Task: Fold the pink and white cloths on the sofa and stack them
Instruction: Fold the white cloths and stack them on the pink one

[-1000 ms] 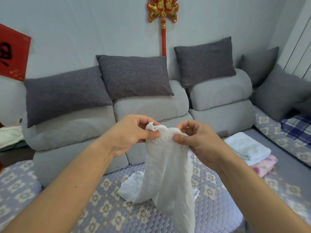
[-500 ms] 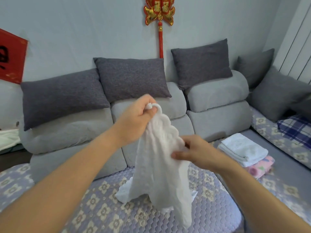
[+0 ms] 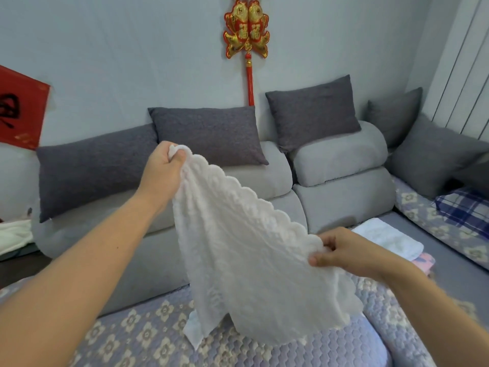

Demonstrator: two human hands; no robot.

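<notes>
White scalloped-edge textured cloth (image 3: 246,250) held in air above the quilted floral sofa seat cover (image 3: 148,337); low corner touches the cover. Left hand (image 3: 164,170) pinches the top corner, raised; right hand (image 3: 344,252) pinches the scalloped edge lower down. Step in hand: spreading before folding. Judgement: right hand should slide to the next corner, level with left, edge taut, then lay flat. Folded white towel (image 3: 389,239) on folded pink cloth (image 3: 424,262), stacked at right.
</notes>
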